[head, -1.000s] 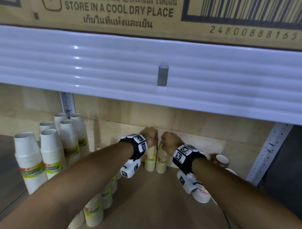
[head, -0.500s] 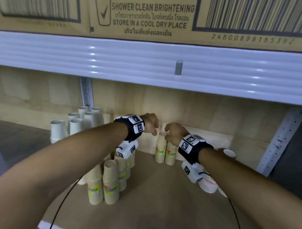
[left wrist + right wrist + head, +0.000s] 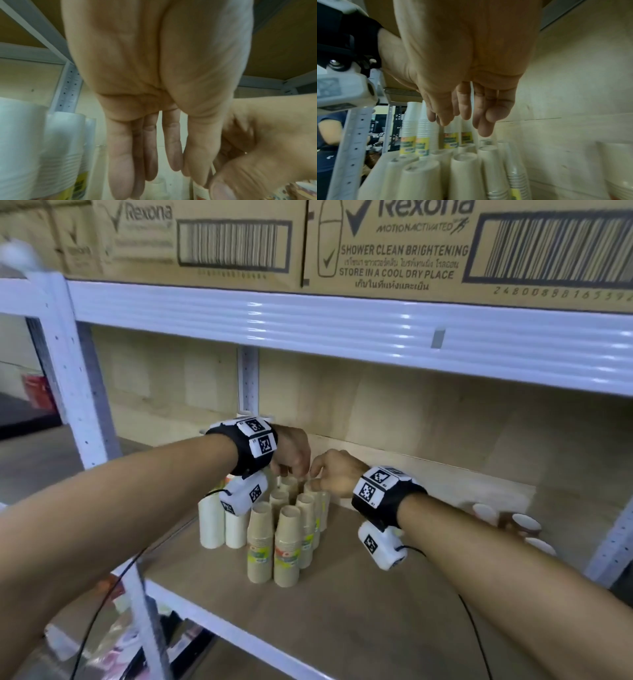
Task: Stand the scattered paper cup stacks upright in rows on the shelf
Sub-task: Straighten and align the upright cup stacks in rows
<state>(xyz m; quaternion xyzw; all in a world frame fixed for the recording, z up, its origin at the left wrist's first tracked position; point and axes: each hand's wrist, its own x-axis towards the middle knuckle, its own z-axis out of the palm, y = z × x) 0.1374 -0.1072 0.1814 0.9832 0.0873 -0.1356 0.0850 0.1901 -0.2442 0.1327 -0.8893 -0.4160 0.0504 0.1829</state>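
Two bare hands hover over brown paper cup stacks (image 3: 287, 546) standing upright in rows on the wooden shelf (image 3: 376, 621). Left hand (image 3: 291, 453) and right hand (image 3: 337, 474) hide the rear stacks; wrist views show both grips with fingers straight, holding nothing. Toppled cups (image 3: 524, 523) lie blurred at the right.

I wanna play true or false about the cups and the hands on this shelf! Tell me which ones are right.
1. The brown paper cup stacks stand upright in rows. True.
2. Both hands are empty. True: the left hand and the right hand have relaxed, straight fingers and grip nothing.
3. Every cup stack already stands upright. False: some cup stacks lie tipped over on the right of the shelf.
4. The boxes above are plastic. False: cardboard boxes.
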